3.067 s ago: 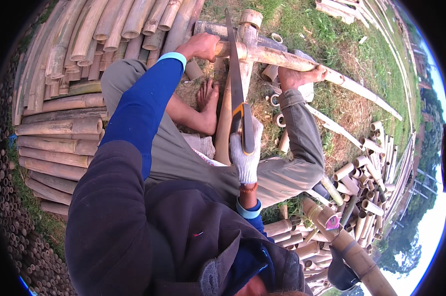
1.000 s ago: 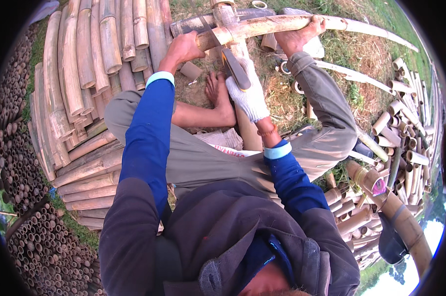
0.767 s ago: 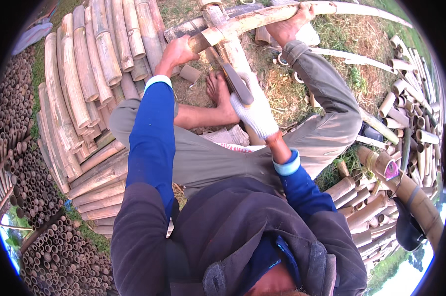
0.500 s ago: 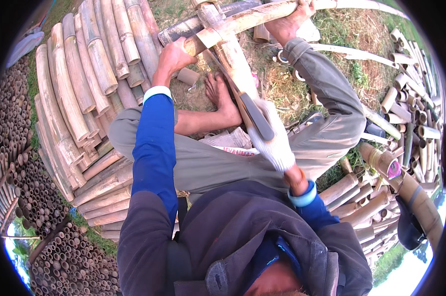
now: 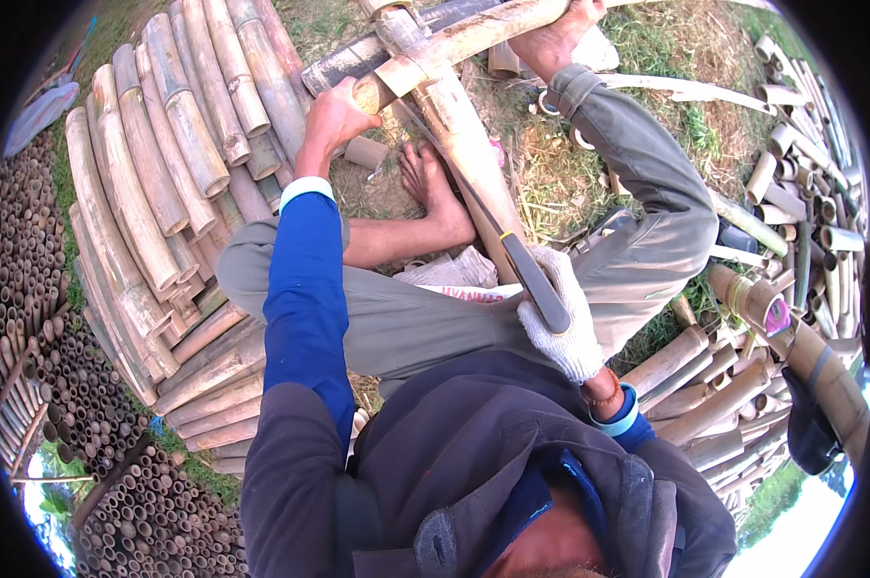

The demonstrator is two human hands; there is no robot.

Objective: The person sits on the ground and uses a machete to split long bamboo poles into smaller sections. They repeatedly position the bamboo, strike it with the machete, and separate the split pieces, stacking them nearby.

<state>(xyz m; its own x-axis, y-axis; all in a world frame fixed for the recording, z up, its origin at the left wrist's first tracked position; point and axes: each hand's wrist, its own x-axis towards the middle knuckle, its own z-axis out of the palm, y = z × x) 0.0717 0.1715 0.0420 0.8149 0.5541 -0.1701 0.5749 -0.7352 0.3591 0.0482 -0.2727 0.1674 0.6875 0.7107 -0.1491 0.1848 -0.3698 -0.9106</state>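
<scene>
Across the slanting bamboo support (image 5: 466, 130) lay the bamboo pole (image 5: 464, 46), bare left hand (image 5: 340, 114) clasped round its left end, foot (image 5: 550, 46) against it. Gloved right hand (image 5: 562, 316) gripped the saw (image 5: 521, 260); if it skipped or the pole rolled, the nearby left hand looked liable to a cut.

Pale bamboo pole (image 5: 483, 38) aslant, a narrow-bladed saw (image 5: 532, 277) (dark-handled, yellow-accented) diagonal near the pole's left end.
</scene>
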